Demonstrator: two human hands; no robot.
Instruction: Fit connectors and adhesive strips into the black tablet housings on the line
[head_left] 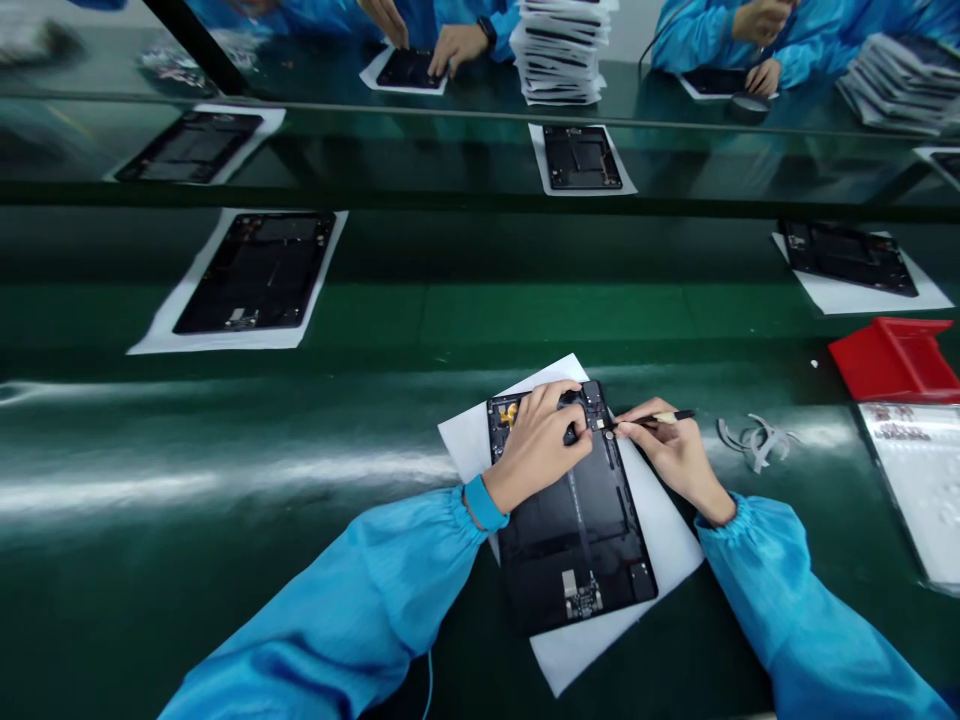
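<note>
Green workbench (187, 590): black panel (607, 510) on white sheet (671, 540), co-workers' hands (459, 46) beyond.
Panel lies under the curled left hand (538, 448), grip unclear; right hand (676, 455) pinches slim tool (683, 415) at panel edge.

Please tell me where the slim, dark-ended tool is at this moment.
In the head view, the slim tool is right of centre, in the right hand, beside the right edge of the opened tablet.
</note>
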